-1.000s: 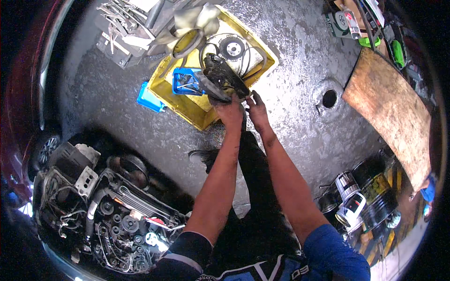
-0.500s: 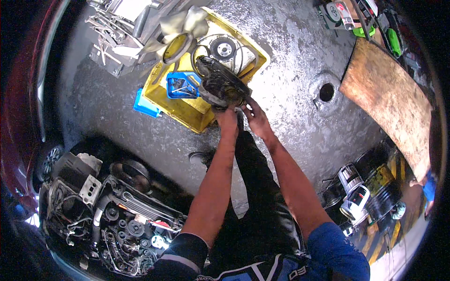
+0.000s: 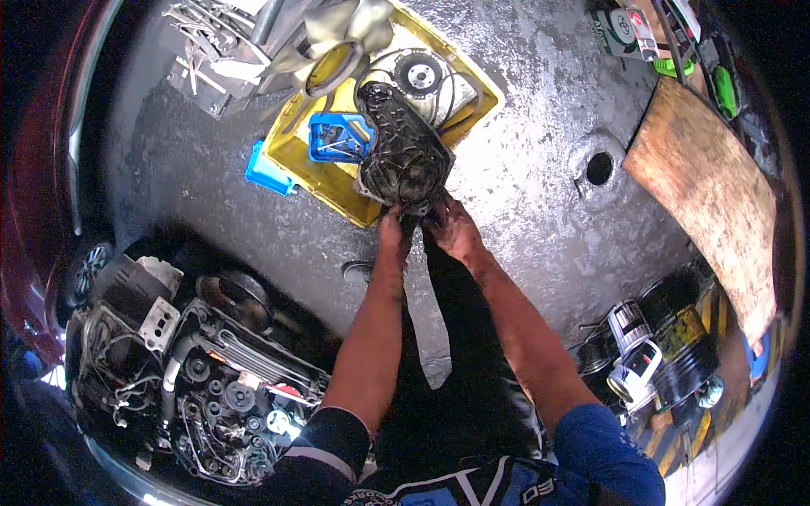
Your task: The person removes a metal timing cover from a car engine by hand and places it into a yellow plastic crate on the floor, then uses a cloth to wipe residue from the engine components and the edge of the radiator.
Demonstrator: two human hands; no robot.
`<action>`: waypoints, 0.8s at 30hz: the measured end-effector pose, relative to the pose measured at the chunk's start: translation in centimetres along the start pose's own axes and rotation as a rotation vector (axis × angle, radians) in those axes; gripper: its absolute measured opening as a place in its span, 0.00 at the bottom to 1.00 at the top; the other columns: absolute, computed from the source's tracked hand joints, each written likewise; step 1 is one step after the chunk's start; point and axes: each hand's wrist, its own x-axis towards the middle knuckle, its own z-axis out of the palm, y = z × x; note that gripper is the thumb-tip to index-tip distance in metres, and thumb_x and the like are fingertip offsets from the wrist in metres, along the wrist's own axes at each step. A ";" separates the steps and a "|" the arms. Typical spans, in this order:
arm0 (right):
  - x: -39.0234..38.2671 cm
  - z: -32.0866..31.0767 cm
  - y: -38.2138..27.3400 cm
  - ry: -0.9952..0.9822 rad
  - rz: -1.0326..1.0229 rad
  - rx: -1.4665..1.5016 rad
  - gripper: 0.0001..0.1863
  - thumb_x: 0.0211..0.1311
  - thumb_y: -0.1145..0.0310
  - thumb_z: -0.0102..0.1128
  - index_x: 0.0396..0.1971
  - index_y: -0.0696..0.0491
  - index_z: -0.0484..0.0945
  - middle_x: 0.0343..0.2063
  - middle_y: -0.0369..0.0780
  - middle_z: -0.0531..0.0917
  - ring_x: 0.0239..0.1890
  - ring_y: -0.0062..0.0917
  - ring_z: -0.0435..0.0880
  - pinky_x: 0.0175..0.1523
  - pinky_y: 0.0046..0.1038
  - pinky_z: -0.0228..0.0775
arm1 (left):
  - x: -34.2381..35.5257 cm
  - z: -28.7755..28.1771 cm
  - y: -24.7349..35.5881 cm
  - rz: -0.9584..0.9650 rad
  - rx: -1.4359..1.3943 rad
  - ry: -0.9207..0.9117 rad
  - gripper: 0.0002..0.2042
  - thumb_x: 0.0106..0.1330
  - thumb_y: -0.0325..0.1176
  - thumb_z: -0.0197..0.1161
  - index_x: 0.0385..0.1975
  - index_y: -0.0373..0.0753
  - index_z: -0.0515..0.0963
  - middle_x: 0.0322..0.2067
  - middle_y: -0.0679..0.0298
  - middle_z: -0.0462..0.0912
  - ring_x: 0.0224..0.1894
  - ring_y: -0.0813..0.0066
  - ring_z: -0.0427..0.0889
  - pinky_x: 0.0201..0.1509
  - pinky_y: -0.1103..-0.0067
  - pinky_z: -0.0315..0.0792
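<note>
A dark, oily engine cover (image 3: 403, 148), probably a timing cover, is held up by both my hands over the yellow crate. Its ribbed face, with a round opening at the near end, is turned up toward me. My left hand (image 3: 393, 233) grips the near left corner. At the near right corner my right hand (image 3: 454, 229) is closed on the edge, its fingertips partly hidden under the cover. Beneath and beyond lies the yellow crate (image 3: 363, 209), which holds a blue tray (image 3: 316, 153) of small parts and a black pulley wheel (image 3: 419, 76).
A fan (image 3: 348, 38) leans over the crate's far left side. To the left are metal tools (image 3: 198, 38) and a blue box (image 3: 266, 173). An open engine bay (image 3: 236, 396) is at lower left. On the right are a floor hole (image 3: 599, 168), a wooden board (image 3: 709, 190) and a work lamp (image 3: 634, 371).
The engine cover has been tilted so its broad ribbed face now shows. My hands have come slightly nearer to me, and the whole view has shifted a little.
</note>
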 end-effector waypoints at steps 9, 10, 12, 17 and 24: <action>1.3 -2.7 -2.5 0.088 0.231 1.368 0.22 0.58 0.68 0.50 0.53 0.52 0.63 0.50 0.41 0.71 0.53 0.31 0.69 0.58 0.31 0.61 | -1.2 2.3 2.5 0.253 0.622 0.058 0.16 0.62 0.37 0.49 0.46 0.38 0.72 0.41 0.56 0.77 0.41 0.63 0.76 0.45 0.71 0.71; 1.4 -3.0 -1.1 0.130 0.257 1.434 0.22 0.57 0.67 0.52 0.52 0.53 0.63 0.48 0.43 0.72 0.51 0.33 0.70 0.57 0.30 0.62 | -1.6 4.2 2.8 0.379 1.254 0.036 0.13 0.62 0.32 0.51 0.46 0.40 0.73 0.42 0.56 0.76 0.43 0.64 0.76 0.46 0.72 0.70; 2.5 -6.6 -1.2 0.195 0.234 1.028 0.23 0.55 0.65 0.56 0.50 0.55 0.64 0.45 0.47 0.73 0.48 0.38 0.71 0.53 0.31 0.65 | -2.5 7.5 4.1 0.413 1.210 0.037 0.12 0.61 0.30 0.52 0.45 0.41 0.74 0.43 0.55 0.76 0.43 0.64 0.77 0.46 0.73 0.70; 8.7 -12.6 5.5 0.443 0.240 0.354 0.23 0.53 0.55 0.60 0.38 0.59 0.69 0.35 0.52 0.75 0.39 0.48 0.75 0.43 0.38 0.69 | -2.9 13.1 5.4 0.392 0.756 -0.224 0.16 0.54 0.25 0.58 0.45 0.39 0.74 0.45 0.59 0.76 0.45 0.64 0.76 0.48 0.73 0.70; 15.5 -18.7 8.9 0.139 0.350 0.391 0.35 0.53 0.40 0.52 0.45 0.60 0.69 0.39 0.56 0.76 0.44 0.49 0.75 0.48 0.39 0.66 | -5.5 2.0 2.7 0.559 1.252 -0.155 0.17 0.61 0.34 0.55 0.50 0.38 0.70 0.45 0.56 0.75 0.48 0.64 0.74 0.53 0.74 0.67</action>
